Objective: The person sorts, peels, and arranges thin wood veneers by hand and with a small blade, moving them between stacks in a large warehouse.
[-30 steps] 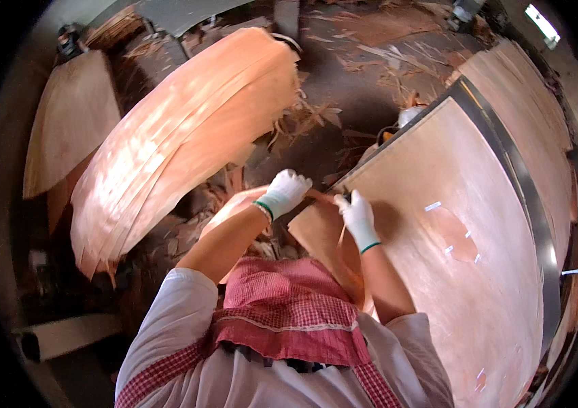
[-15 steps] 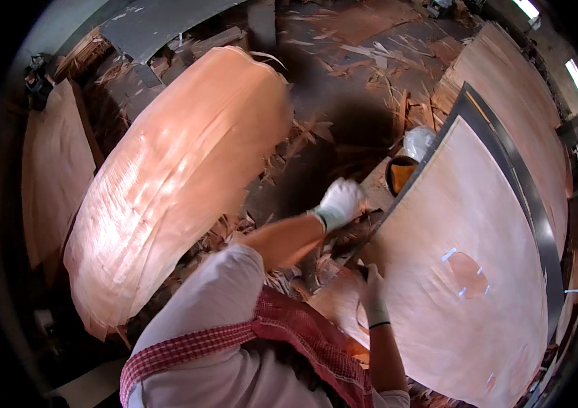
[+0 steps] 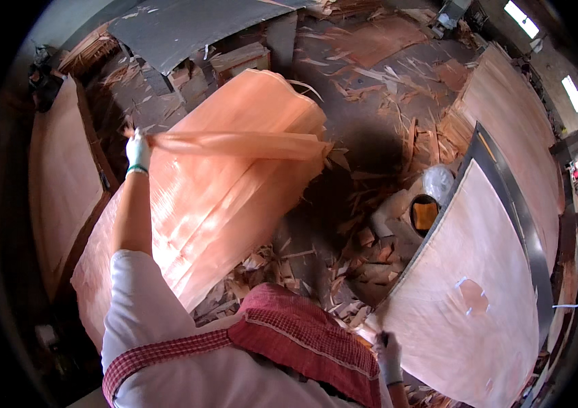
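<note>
My left hand point(image 3: 137, 151), in a white glove, is closed on the end of a long, narrow veneer strip point(image 3: 234, 144). Taut and slightly creased, the strip runs rightward across a large stack of orange-brown veneer sheets point(image 3: 234, 204). A short ragged end pokes out beyond my fist. Low on the right, my gloved right hand point(image 3: 389, 357) is curled beside the edge of a pale veneer sheet point(image 3: 438, 285). Something small and dark shows at its fingers, too unclear to name. That pale sheet bears a patch point(image 3: 474, 297) with bits of light-blue tape around it.
A dark board point(image 3: 510, 197) lies under the pale sheet. Beyond it rests another veneer stack point(image 3: 520, 122). A round container point(image 3: 425, 214) with something orange-yellow inside stands near a clear plastic bag point(image 3: 437, 182). Veneer scraps point(image 3: 377, 262) litter the floor. A grey table point(image 3: 200, 30) is at the back.
My left hand has swung from the middle to the far left and now grips a veneer strip over the stack. My right hand has moved lower, toward my body.
</note>
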The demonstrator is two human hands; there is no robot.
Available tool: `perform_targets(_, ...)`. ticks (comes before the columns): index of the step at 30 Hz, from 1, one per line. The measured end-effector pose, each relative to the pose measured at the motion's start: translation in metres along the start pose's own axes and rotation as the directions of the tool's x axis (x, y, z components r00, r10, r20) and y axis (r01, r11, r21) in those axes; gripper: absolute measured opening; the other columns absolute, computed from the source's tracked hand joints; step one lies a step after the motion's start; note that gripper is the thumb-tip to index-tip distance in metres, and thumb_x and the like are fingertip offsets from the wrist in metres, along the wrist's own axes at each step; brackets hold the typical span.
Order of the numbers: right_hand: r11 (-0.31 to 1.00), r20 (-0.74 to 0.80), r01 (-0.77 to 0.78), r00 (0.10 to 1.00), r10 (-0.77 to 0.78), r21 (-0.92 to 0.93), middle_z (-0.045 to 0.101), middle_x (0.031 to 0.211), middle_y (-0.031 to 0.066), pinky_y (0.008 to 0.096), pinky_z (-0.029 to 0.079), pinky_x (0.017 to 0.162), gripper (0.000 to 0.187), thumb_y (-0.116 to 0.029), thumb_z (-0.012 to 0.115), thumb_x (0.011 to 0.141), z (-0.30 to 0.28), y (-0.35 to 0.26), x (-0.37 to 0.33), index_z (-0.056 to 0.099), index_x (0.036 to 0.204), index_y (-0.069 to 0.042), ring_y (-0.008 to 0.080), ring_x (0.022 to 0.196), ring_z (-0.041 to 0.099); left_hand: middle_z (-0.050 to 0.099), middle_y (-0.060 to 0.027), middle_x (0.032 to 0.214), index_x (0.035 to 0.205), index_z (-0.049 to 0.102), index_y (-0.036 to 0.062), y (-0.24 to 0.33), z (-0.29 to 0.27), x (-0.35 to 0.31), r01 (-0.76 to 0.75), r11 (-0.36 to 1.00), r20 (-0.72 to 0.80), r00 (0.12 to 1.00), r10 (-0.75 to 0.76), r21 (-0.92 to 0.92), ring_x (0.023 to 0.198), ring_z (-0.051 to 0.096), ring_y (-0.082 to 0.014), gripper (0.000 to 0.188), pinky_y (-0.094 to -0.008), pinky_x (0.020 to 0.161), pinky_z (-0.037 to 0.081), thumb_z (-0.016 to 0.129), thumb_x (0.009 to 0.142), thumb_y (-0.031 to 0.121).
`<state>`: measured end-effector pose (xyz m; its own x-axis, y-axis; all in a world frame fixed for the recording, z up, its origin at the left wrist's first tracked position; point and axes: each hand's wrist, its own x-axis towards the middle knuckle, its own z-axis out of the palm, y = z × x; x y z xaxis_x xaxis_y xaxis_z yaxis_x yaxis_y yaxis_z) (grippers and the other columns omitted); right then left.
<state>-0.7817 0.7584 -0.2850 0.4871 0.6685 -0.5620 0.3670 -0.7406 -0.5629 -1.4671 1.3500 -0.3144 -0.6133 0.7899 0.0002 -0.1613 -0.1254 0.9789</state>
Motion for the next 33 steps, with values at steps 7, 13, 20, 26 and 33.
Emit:
perform_targets(7,0.965,0.021,-0.041,0.999,0.048,-0.259,0.065,0.101,0.0082,0.0346,0.051,0.075,0.031,-0.025,0.052,0.098,0.066,0.023,-0.030,0.055,0.122,-0.005,0.0229,0.085,0.062,0.062,-0.0126,0.094,0.100,0.058,0.0023,-0.025,-0.124,0.028,0.354,0.824,-0.142,0.880,-0.454,-0.442,0.088,0.061,-0.0233,0.035,-0.0364,0.082,0.057,0.063,0.092,0.036)
perform_targets(13,0.989,-0.013,-0.029,1.000,0.027,-0.146,0.065,0.104,0.0100,0.0349,0.050,0.078,0.034,-0.026,0.052,0.098,0.090,-0.049,-0.011,0.054,0.123,-0.004,0.0239,0.088,0.062,0.061,-0.0239,0.113,0.109,0.061,-0.0091,0.012,-0.164,0.022,0.185,0.972,-0.330,0.917,-0.224,-0.144,0.097,0.062,-0.0303,0.051,-0.0360,0.083,0.055,0.078,0.079,0.029)
perform_targets(20,0.996,-0.054,-0.060,0.997,0.057,-0.069,0.064,0.106,0.0121,0.0353,0.049,0.080,0.036,-0.026,0.052,0.097,0.102,-0.076,0.000,0.052,0.124,-0.002,0.0251,0.092,0.061,0.064,-0.0157,0.115,0.115,0.064,0.0038,0.042,0.015,-0.033,-0.648,0.288,0.492,0.740,0.458,0.706,0.105,0.062,-0.0305,0.037,-0.0367,0.093,0.048,0.071,0.081,0.017)
perform_targets(26,0.994,-0.089,-0.076,0.993,0.083,0.076,0.063,0.109,0.0139,0.0356,0.048,0.082,0.038,-0.027,0.052,0.097,0.106,-0.088,0.029,0.051,0.126,-0.001,0.0262,0.095,0.060,0.063,-0.0137,0.115,0.129,0.053,0.0111,-0.055,0.175,-0.136,-0.938,-0.087,0.942,0.333,0.028,0.335,0.113,0.055,-0.0336,0.064,-0.0468,0.096,0.044,0.077,0.071,0.027)
perform_targets(33,0.945,-0.177,-0.078,0.974,0.139,0.317,0.062,0.112,0.0160,0.0360,0.047,0.085,0.041,-0.027,0.051,0.097,0.090,-0.112,0.082,0.050,0.127,0.000,0.0274,0.098,0.059,0.055,-0.0173,0.127,0.136,0.045,0.0082,-0.071,0.225,-0.012,-0.874,-0.316,0.828,0.464,-0.314,0.369,0.119,0.051,-0.0350,0.075,-0.0457,0.099,0.043,0.077,0.071,0.026)
